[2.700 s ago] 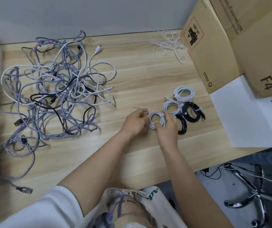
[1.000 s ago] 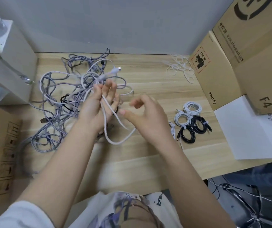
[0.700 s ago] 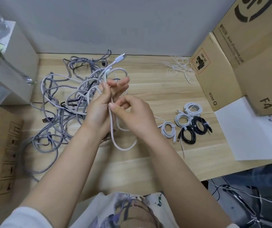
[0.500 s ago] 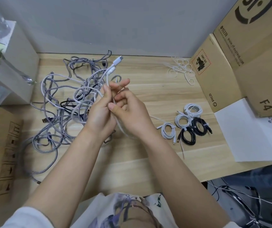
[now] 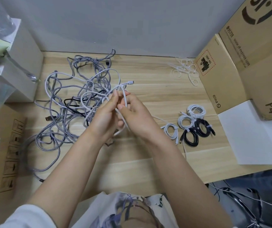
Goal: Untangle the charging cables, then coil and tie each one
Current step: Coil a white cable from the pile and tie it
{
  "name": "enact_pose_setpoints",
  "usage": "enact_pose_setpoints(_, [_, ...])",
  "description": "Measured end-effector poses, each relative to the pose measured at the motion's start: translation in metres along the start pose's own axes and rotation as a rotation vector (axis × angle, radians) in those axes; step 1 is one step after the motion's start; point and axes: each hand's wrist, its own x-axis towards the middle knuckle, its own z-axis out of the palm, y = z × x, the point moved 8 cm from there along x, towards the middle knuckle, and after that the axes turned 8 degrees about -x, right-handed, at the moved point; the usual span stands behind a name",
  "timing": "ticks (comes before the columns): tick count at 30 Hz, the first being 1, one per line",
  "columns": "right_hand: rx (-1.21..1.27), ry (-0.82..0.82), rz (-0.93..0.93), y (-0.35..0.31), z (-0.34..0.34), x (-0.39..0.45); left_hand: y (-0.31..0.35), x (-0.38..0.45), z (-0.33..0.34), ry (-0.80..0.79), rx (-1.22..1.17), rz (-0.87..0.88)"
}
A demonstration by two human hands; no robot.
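Your hands [image 5: 120, 112] meet over the middle of the bench [image 5: 132, 165], and the strip of wood between them and the near edge lies open. On your left the tangle [image 5: 72, 102] covers the bench from the far wall almost to the near edge, hemmed by a grey box [image 5: 25, 68] at the back left. On your right five coils [image 5: 191, 125] sit close together, with bare wood between them and your right hand. Beyond the coils a white sheet [image 5: 247, 135] and stacked cartons [image 5: 240, 63] wall off the right side. Loose ties [image 5: 185, 69] lie by the far wall just beside the cartons; the wood between them and the tangle is open.
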Motion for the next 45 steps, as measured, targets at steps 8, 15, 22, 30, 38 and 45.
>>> enact_pose_setpoints(8, [0.321, 0.028, 0.097, -0.013, -0.006, -0.014, -0.019, 0.016, -0.035, 0.184, -0.291, -0.201])
enact_pose_setpoints(15, [0.613, -0.078, -0.135, -0.079, -0.038, -0.047, -0.013, 0.025, -0.105, 0.526, -0.423, -0.188])
enact_pose_setpoints(22, [0.496, 0.194, -0.012, -0.038, -0.047, -0.025, 0.020, 0.018, -0.051, 0.318, -0.233, -0.068])
enact_pose_setpoints(30, [0.095, 0.231, -0.032, -0.011, -0.013, -0.002, 0.037, 0.000, 0.007, -0.020, -0.129, 0.016])
enact_pose_setpoints(38, [-0.137, 0.353, -0.068, -0.019, -0.019, -0.002, 0.041, -0.002, 0.022, -0.075, 0.038, 0.020])
enact_pose_setpoints(45, [-0.108, 0.415, -0.229, -0.046, -0.037, -0.028, 0.034, 0.016, -0.010, 0.158, -0.080, -0.101])
